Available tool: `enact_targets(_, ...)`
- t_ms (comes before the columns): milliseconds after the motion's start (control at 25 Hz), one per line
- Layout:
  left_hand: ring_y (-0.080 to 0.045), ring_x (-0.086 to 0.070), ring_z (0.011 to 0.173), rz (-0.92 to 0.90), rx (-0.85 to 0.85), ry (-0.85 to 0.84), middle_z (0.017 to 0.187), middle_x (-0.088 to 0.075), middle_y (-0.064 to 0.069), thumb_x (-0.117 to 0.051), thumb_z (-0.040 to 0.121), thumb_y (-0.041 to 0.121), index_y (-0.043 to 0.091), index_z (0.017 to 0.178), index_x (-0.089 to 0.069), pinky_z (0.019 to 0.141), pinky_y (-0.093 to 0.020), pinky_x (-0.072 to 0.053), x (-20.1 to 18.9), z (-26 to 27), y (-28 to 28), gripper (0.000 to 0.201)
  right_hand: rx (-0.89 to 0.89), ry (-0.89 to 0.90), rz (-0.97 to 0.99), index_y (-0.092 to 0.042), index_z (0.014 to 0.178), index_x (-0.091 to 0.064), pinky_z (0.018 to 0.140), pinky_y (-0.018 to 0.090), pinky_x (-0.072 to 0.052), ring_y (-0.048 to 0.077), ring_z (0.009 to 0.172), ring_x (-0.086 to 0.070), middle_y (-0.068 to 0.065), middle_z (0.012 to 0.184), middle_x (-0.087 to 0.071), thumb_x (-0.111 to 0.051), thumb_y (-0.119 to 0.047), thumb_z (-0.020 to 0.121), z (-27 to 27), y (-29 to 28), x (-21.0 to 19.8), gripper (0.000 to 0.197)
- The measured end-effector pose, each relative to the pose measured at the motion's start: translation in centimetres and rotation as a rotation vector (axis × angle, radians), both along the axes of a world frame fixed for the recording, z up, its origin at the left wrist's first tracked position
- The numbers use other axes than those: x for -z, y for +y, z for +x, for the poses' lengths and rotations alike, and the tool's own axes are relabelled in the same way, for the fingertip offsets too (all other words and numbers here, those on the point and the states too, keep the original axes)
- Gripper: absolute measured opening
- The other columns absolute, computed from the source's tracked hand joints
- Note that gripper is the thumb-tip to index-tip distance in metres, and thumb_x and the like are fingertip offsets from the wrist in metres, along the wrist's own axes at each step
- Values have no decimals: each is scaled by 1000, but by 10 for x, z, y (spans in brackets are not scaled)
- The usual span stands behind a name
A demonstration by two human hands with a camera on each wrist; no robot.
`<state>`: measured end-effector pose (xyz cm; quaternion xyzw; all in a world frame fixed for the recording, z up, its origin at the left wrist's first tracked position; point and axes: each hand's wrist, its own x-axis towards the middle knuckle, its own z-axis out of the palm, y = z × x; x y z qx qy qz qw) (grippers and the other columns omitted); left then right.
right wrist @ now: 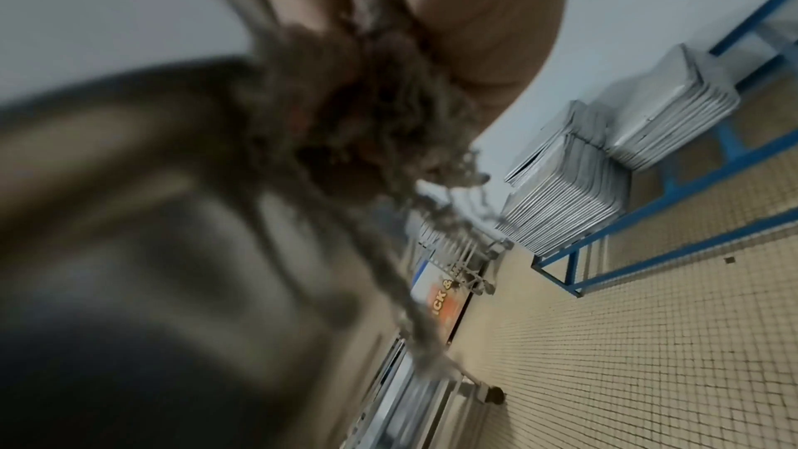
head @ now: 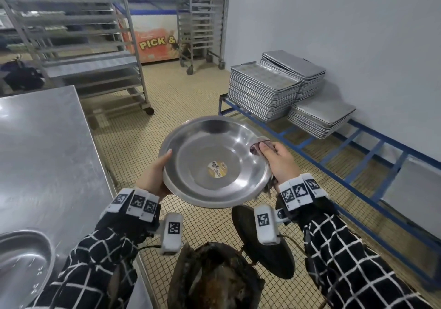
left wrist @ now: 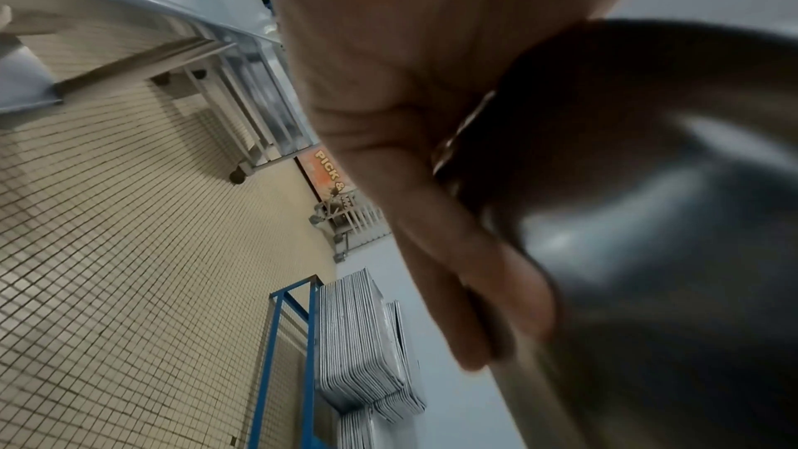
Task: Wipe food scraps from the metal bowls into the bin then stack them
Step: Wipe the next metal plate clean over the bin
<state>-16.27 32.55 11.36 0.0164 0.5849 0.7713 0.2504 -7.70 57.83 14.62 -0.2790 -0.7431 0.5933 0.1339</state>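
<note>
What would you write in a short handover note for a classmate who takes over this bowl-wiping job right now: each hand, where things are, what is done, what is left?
Left hand: grips the metal bowl by its left rim, held in the air above the floor.
Right hand: pinches a cloth against the bowl's right rim.
Bin: on the floor just below, scraps inside.
Done: no scraps visible in the held bowl; a label sits at its centre.
Left: finish the rim, then stack it; another bowl waits on the steel table.

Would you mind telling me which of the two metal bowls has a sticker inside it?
The held bowl, gripped by both hands over the floor; the bowl on the steel table shows none.
</note>
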Motion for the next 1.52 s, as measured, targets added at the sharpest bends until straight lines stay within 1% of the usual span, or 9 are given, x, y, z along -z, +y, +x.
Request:
enact_targets(280,-26,-70,84,-3,-234,4,94,-71,-10,-44,98,37,13,109,-57,79,-43,-56,11,33,5,29,126,175,-173,-23,111,-41,56,17,-43,3,79,-56,-11,94,-54,-50,-29,96,9,-82,27,19)
enact_targets(480,-22,-70,87,-212,-277,64,93,-71,-5,-50,95,39,14,107,-58,79,-35,-57,15,53,-42,29,-12,156,-184,-26,111,-44,68,25,-50,7,85,-59,-7,99,-58,-53,-26,95,-10,-121,37,19)
enact_targets(640,-19,-61,80,-323,-489,158,89,-60,-4,-48,98,28,23,106,-47,71,-33,-56,11,63,-127,10,-164,127,-145,-18,115,-46,77,30,-50,11,88,-58,-1,105,-58,-52,-23,95,-35,-162,37,21)
enact_targets(880,-25,-67,81,-424,-653,72,97,-65,-13,-52,97,17,11,117,-49,73,-37,-57,0,59,-260,21,-438,35,-90,-19,107,-45,88,45,-51,23,93,-60,0,98,-57,-53,-25,94,-87,-266,48,17)
enact_targets(1000,-29,-68,83,-554,-620,41,96,-67,-16,-55,95,16,8,112,-54,77,-38,-58,-10,44,-310,19,-528,9,-7,-11,113,-44,84,42,-51,26,93,-59,6,102,-57,-51,-27,95,-120,-319,46,25)
enact_targets(1160,-18,-56,65,-739,-540,-40,84,-61,-13,-60,92,11,5,107,-57,68,-34,-55,-2,6,-365,17,-621,-79,150,-3,117,-46,54,24,-38,16,73,-52,8,98,-53,-46,-22,98,-171,-380,57,27)
enact_targets(1240,-18,-56,64,-843,-494,-84,83,-62,-14,-62,90,12,1,106,-61,76,-35,-55,9,-19,-384,20,-634,-115,199,0,115,-47,54,25,-35,17,74,-51,9,95,-52,-44,-20,99,-199,-403,66,26)
enact_targets(1360,-19,-62,64,-1066,-355,-93,73,-65,-8,-64,90,22,-1,98,-65,70,-29,-56,25,-51,-402,24,-660,-189,311,-1,109,-51,54,25,-35,15,67,-50,10,93,-53,-43,-20,99,-234,-424,81,23)
enact_targets(1520,-22,-66,77,-1240,-161,-111,72,-64,-3,-66,87,32,6,83,-62,87,-37,-55,41,-76,-414,27,-739,-290,419,-3,118,-51,53,22,-34,10,65,-49,2,87,-53,-41,-22,101,-267,-432,98,27)
